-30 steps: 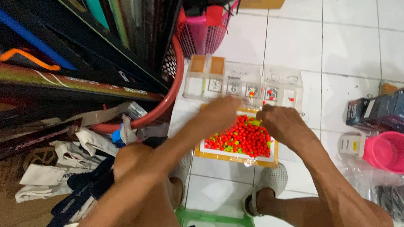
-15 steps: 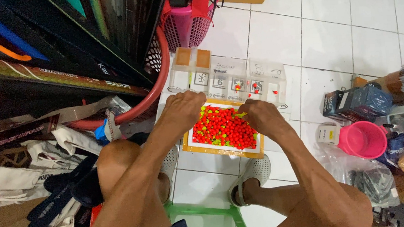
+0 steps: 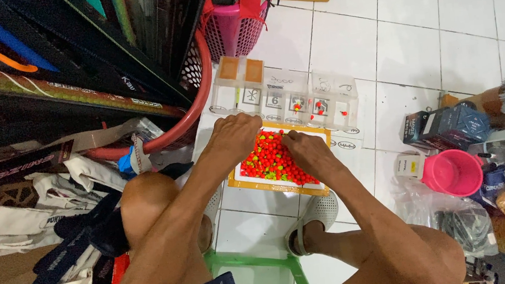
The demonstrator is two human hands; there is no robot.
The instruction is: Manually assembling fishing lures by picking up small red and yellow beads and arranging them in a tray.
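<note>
A flat white tray with an orange rim [image 3: 250, 187] lies on the tiled floor between my feet, filled with several small red, orange and yellow-green beads [image 3: 272, 161]. My left hand [image 3: 235, 136] rests over the tray's far left corner, fingers curled down onto the beads. My right hand [image 3: 306, 151] lies on the right part of the heap, fingertips in the beads. Just beyond the tray stands a row of clear plastic compartment boxes [image 3: 288, 100]; some hold a few red beads, two at the left have orange contents.
A pink basket [image 3: 233, 29] and a red hoop [image 3: 193, 113] stand at the left by dark racks. Clothes [image 3: 49, 230] lie on the floor at left. A pink cup [image 3: 454, 172], a dark box [image 3: 443, 128] and plastic bags crowd the right. A green stool [image 3: 256, 268] is under me.
The view has shifted slightly, so the tray sits lower in the picture. Both hands stay on the beads; the right hand has slid a little toward the tray's middle.
</note>
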